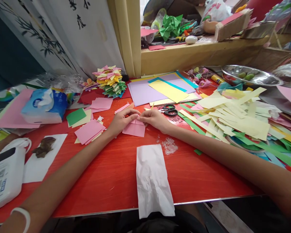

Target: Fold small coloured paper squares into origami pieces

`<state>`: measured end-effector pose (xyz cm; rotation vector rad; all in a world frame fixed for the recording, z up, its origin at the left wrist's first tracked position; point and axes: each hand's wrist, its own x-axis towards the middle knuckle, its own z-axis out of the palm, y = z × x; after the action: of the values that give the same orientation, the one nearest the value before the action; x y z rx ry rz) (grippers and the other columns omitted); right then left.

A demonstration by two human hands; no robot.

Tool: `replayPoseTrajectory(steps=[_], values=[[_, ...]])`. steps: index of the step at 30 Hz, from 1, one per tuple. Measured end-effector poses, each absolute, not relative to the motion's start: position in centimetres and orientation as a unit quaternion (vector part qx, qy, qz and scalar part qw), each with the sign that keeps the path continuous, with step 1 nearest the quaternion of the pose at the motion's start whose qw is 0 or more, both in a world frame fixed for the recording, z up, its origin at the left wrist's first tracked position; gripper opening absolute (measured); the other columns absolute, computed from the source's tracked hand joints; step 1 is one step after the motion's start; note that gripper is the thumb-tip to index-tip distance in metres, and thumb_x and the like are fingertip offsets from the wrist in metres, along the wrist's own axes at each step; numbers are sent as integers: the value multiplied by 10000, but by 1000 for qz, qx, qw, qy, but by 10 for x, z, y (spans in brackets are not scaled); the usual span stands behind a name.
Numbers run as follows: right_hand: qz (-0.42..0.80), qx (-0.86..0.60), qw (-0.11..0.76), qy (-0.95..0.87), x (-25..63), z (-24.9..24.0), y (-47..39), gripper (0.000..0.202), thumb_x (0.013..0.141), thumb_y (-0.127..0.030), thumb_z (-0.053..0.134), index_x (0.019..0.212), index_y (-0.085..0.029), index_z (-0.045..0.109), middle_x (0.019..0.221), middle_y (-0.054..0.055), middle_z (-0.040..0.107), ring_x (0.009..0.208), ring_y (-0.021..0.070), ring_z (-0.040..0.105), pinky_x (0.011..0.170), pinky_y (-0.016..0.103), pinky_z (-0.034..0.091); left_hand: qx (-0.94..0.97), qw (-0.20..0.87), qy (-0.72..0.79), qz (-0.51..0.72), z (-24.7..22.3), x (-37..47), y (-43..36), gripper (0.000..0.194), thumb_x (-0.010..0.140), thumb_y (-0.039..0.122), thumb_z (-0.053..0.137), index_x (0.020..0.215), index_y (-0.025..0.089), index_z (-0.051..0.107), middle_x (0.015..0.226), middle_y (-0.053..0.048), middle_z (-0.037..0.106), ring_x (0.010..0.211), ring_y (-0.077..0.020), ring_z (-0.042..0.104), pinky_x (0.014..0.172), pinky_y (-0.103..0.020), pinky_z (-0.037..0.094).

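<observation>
Both my hands meet at the middle of the red table (99, 181), with fingertips almost touching. My left hand (122, 121) is closed, its thumb and fingers pinching the left side of a small piece of pink paper (136, 121). From the right, my right hand (155, 119) pinches the same piece between thumb and forefinger. A pink paper square (135, 130) lies flat just below the fingertips. More pink squares (90, 131) are stacked left of my left hand. Black-handled scissors (170, 110) rest beyond my right hand.
A white tissue (153, 181) hangs over the front edge, near clear bits (169, 146). Paper strips (242, 118) pile up at the right below a metal dish (252, 76). A folded-paper stack (111, 81), large sheets (147, 92) and a tissue pack (45, 106) stand farther back.
</observation>
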<state>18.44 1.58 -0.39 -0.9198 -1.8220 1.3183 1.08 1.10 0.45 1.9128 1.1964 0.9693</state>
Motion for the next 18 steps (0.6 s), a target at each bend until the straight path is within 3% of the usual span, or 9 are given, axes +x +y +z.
replayPoseTrajectory(steps=[12,18], values=[[564,-338,335,-675,186,-8,22,321,696,-449,587,708,-130,622,624,5,572,589,102,526,623,254,440,711,337,460,412,3,10,13,209,756,338,549,824,153,620,855,-34,639,803,-137,554,747,-257,418],[559,-350,337,-672,186,-8,21,331,692,-463,587,705,-135,629,620,7,579,582,103,526,615,251,449,709,331,473,405,3,9,14,266,770,393,518,836,165,636,919,-38,648,873,-159,557,780,-266,412]])
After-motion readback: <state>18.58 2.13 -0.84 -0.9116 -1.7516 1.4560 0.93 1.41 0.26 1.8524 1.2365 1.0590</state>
